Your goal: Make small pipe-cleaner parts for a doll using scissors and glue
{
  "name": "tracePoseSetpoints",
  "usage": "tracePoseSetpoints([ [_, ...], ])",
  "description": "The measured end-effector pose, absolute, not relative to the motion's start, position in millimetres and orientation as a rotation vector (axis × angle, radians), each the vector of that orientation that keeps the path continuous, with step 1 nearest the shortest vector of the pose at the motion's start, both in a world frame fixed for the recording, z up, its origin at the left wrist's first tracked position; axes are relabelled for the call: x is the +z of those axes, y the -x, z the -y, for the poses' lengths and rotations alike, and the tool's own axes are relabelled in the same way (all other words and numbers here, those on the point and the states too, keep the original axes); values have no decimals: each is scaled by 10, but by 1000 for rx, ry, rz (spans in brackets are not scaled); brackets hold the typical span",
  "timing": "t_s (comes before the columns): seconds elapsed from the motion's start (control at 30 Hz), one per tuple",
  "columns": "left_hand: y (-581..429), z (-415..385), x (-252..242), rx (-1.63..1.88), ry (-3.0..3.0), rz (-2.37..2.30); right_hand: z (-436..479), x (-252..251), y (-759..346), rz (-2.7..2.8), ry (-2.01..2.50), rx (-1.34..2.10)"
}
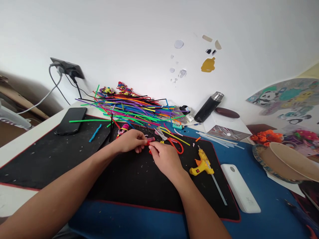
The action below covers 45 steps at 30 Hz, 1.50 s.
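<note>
Both hands meet over the black mat (139, 186), fingertips pinched around a small glossy red piece (150, 140). My left hand (132, 142) grips it from the left with thumb and fingers together. From the right, my right hand (166, 160) closes on its lower end; the fingers partly hide it, so its exact kind is unclear. Just beyond the right hand lie scissors (177, 144) with orange-red handles. A small pink and yellow figure (123, 129) is behind the left hand. To the right rests a yellow hot glue gun (203, 163) with a glue stick in it.
Colourful pipe cleaners (139, 108) are heaped by the wall. A phone (71, 121) and a twisted blue pipe cleaner (95, 133) lie left. On the right are glue sticks (221, 139), a black flask (208, 107), a white power bank (240, 187) and a bowl (274, 166).
</note>
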State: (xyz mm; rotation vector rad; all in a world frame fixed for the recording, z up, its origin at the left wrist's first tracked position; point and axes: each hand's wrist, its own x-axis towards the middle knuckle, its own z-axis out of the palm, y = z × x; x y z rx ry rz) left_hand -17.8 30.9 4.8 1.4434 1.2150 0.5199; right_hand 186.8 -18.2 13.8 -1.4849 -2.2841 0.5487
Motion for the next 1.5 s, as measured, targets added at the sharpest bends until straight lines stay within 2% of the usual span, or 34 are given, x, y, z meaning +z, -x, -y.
tracePoseSetpoints([
  [0.4,148,-293,81,718,-1241,-1132,196,90,-1813,2278,1474,539],
  [0.7,136,-248,156,759,-972,-948,199,165,-1817,2134,1450,800],
  [1.1,130,-240,178,745,-1093,-940,202,153,-1811,2116,1443,878],
  [1.5,203,-274,113,652,-968,-865,221,170,-1794,2126,1441,908],
])
